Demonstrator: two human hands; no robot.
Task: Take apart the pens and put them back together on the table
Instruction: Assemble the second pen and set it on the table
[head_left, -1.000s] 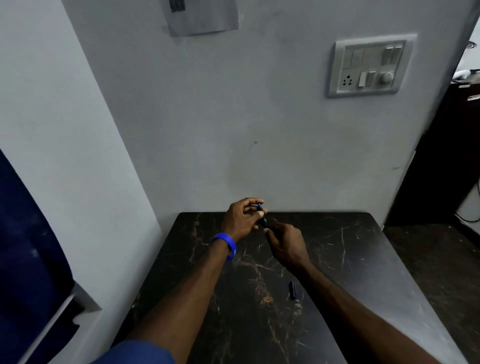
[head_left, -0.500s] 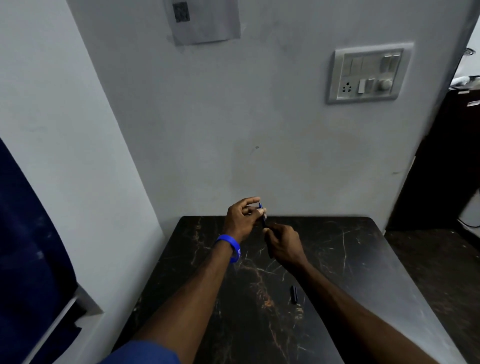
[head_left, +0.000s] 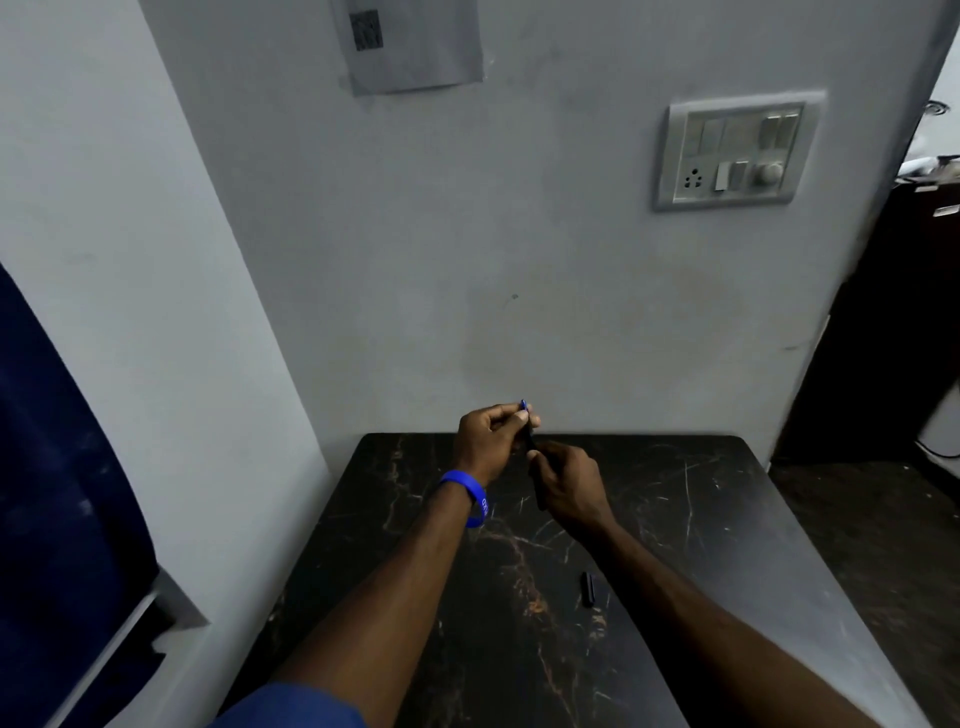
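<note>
Both hands meet over the far part of the dark marble table (head_left: 675, 519). My left hand (head_left: 491, 441), with a blue wristband, pinches the upper end of a thin dark pen (head_left: 530, 441) whose blue tip sticks out above the fingers. My right hand (head_left: 569, 483) is closed around the pen's lower part, which runs down past the palm. The middle of the pen is mostly hidden by the fingers. A short black pen cap (head_left: 587, 588) lies on the table beside my right forearm.
A grey wall rises right behind the table, with a switch panel (head_left: 735, 153) at upper right and a taped paper (head_left: 410, 41) above. A wall and dark blue cloth (head_left: 57, 493) stand to the left. Dark furniture (head_left: 893, 322) and floor lie to the right.
The hands stay joined on the pen. My left hand has lifted slightly, so the blue tip shows more above the fingers. The view has tilted up a little. The cap has not moved.
</note>
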